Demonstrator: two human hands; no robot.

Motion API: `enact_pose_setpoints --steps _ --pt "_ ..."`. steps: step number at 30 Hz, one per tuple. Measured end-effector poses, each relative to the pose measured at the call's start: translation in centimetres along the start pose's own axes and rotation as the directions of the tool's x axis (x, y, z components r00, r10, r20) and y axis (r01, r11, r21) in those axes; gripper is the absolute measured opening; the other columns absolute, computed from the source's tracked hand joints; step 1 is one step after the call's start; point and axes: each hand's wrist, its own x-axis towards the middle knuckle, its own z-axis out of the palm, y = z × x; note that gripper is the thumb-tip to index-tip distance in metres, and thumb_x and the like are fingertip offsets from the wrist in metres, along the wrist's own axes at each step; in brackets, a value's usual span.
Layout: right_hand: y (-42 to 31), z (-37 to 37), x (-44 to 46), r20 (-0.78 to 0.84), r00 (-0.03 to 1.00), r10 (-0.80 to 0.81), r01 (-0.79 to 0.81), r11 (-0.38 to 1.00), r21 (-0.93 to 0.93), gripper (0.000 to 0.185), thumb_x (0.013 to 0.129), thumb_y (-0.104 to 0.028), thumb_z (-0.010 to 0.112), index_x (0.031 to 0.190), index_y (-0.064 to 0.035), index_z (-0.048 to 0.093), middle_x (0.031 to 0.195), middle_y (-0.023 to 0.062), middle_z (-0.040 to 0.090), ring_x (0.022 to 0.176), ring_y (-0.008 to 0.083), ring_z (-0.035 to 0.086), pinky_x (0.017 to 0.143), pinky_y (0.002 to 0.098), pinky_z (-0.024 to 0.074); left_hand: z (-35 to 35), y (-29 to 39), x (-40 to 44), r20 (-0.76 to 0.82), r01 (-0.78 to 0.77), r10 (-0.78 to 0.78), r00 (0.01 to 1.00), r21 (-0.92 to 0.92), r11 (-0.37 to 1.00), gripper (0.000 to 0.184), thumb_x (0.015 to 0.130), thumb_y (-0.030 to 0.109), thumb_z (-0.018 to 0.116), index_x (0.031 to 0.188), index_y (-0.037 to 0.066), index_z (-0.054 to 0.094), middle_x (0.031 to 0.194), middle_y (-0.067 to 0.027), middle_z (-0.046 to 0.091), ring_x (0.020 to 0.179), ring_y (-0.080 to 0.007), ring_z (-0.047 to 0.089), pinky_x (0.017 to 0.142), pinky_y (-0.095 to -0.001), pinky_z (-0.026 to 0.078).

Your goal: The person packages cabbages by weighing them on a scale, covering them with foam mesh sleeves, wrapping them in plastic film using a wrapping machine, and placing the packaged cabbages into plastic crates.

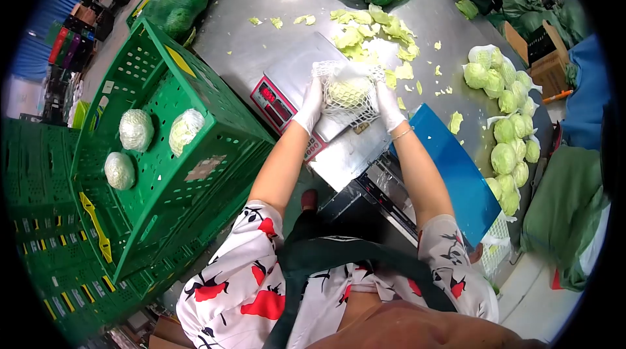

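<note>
Item: one pale green leafy head [345, 93] in white netting [362, 114], midway between the gloved left hand [310, 102] and right hand [389, 107], both pinching netting at opposite sides, beside the digital scale's display [275, 102].

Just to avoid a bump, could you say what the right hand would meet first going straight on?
Probably the loose leaves just beyond the right hand, though its height above them is unclear.
</note>
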Motion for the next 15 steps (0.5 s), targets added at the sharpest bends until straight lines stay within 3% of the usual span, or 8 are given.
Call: enact_pose_setpoints --steps 3,6,7,8,9,11,13,15 --pt "-0.8 -0.2 -0.7 -0.009 0.999 -0.035 0.035 0.999 -0.022 0.043 0.097 -0.029 0.046 0.115 0.0064 0.063 0.097 0.0186 0.070 0.093 0.0276 0.065 0.082 0.0387 0.0476 1.1 0.9 -1.6 0.077 0.103 -0.095 0.992 -0.103 0.989 0.063 0.100 0.053 0.040 0.131 0.000 0.055 0.117 -0.0132 0.065 0.105 -0.0252 0.063 0.091 -0.0364 0.050" --pt "-1.8 -0.8 -3.6 -0.062 0.918 -0.392 0.397 0.913 0.096 0.048 0.102 -0.036 0.044 0.095 0.0076 0.064 0.072 0.0253 0.063 0.067 0.0365 0.057 0.069 0.0470 0.0450 -1.3 -4.3 -0.1 0.108 0.041 -0.024 0.994 -0.156 0.987 0.076 0.101 0.062 0.021 0.141 0.002 0.045 0.138 -0.0162 0.055 0.123 -0.0294 0.057 0.105 -0.0430 0.045" --pt "-4.2 -2.8 -6.0 0.029 0.911 -0.412 0.412 0.902 -0.130 0.040 0.102 -0.026 0.045 0.091 0.0064 0.065 0.070 0.0250 0.062 0.064 0.0370 0.057 0.063 0.0461 0.0450 2.4 1.8 -6.5 0.307 0.197 -0.090 0.947 -0.337 0.921 0.078 0.100 0.063 0.018 0.141 0.001 0.044 0.139 -0.0183 0.053 0.126 -0.0307 0.054 0.107 -0.0476 0.043" --pt "-4.6 -3.2 -7.6 -0.079 0.862 -0.501 0.499 0.865 -0.050 0.030 0.095 -0.018 0.047 0.100 0.0050 0.065 0.080 0.0279 0.064 0.070 0.0391 0.064 0.063 0.0467 0.0460 2.1 1.7 -7.3 0.437 0.359 -0.157 0.885 -0.428 0.829 0.078 0.100 0.062 0.021 0.142 0.000 0.043 0.141 -0.0200 0.051 0.130 -0.0322 0.051 0.109 -0.0508 0.039" --pt "-6.1 -5.0 -9.3 0.078 0.901 -0.427 0.434 0.880 -0.193 0.026 0.093 -0.015 0.049 0.094 0.0048 0.066 0.079 0.0279 0.063 0.070 0.0423 0.062 0.062 0.0470 0.0452 1.7 1.5 -8.0 0.556 0.523 -0.221 0.801 -0.471 0.711 0.077 0.100 0.062 0.024 0.142 0.000 0.042 0.142 -0.0218 0.049 0.133 -0.0336 0.047 0.111 -0.0539 0.036" --pt "-4.8 -7.1 -10.2 0.160 0.781 -0.603 0.617 0.706 -0.348 0.029 0.095 -0.013 0.045 0.092 0.0026 0.069 0.081 0.0213 0.068 0.068 0.0323 0.065 0.062 0.0389 0.0492 1.9 1.3 -11.3 0.594 0.479 -0.121 0.795 -0.493 0.726 0.050 0.104 0.036 0.032 0.137 0.002 0.049 0.139 -0.0167 0.054 0.126 -0.0308 0.054 0.111 -0.0488 0.040" --pt "-6.4 -8.5 -12.2 0.164 0.907 -0.387 0.374 0.922 0.104 0.029 0.096 -0.013 0.043 0.094 0.0026 0.068 0.086 0.0147 0.070 0.073 0.0266 0.066 0.067 0.0349 0.0509 3.4 2.2 -14.2 0.716 0.533 -0.065 0.695 -0.453 0.714 0.048 0.104 0.030 0.035 0.140 0.000 0.045 0.143 -0.0181 0.049 0.132 -0.0292 0.048 0.114 -0.0438 0.035" --pt "-9.4 -10.7 -14.9 0.350 0.923 -0.161 -0.084 0.803 0.590 0.031 0.098 -0.016 0.043 0.108 0.0041 0.063 0.102 0.0066 0.069 0.090 0.0194 0.066 0.082 0.0308 0.0521 4.4 1.8 -16.5 0.761 0.571 -0.081 0.644 -0.406 0.714 0.048 0.103 0.027 0.035 0.141 -0.002 0.044 0.145 -0.0191 0.047 0.133 -0.0298 0.047 0.115 -0.0424 0.034"
